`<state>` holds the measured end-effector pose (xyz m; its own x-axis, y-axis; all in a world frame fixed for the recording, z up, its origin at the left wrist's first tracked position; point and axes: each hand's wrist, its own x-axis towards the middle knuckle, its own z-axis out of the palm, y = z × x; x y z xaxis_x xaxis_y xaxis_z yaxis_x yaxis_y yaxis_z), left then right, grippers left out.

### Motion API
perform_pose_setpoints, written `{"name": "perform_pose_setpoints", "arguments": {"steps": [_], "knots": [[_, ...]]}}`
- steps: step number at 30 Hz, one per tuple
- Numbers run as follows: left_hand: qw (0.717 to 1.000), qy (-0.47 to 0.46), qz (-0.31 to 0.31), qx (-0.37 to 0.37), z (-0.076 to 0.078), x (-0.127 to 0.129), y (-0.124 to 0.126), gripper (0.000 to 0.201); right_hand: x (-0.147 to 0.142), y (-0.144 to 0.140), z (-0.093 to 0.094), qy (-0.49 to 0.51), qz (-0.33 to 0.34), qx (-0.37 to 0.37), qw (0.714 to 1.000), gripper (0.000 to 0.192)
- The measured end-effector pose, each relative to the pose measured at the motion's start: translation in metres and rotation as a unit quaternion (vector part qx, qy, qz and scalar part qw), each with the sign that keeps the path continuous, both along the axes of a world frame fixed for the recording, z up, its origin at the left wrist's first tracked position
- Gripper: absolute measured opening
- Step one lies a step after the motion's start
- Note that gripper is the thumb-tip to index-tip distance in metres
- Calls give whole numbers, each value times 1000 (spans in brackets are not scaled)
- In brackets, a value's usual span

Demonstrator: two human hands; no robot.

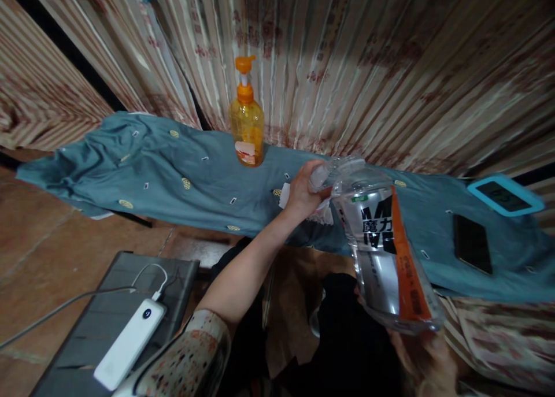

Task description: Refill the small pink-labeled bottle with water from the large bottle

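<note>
A large clear plastic bottle with a silver and orange label is tilted over the front of the cloth-covered surface, its mouth end pointing up and left. My left hand is closed at the mouth end, around a whitish translucent piece; whether that is a cap or the neck itself I cannot tell. At the base, my right hand holds the bottle from below and behind, with most of its fingers hidden. Below my left hand, torn whitish scraps lie on the cloth. To the left stands an upright orange pump bottle.
Teal patterned cloth covers the long narrow surface. A dark phone and a light-blue framed device lie at the right. On a grey stool, a white power bank has a cable attached. Striped curtain fabric hangs behind.
</note>
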<state>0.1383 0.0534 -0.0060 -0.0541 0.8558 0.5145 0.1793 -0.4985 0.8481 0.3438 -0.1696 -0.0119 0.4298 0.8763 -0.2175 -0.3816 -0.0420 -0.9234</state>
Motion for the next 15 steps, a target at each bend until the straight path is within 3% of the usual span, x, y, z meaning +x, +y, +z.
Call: {"name": "perform_pose_setpoints", "arguments": {"steps": [4,15], "knots": [[1000,3,-7,4,-1,-2,0,49,-4,-3,5,-5,17,-13,1000,64],[1000,3,-11,9,-4,-1,3,52,24,-6,-13,-6,61,4,998,61]]}}
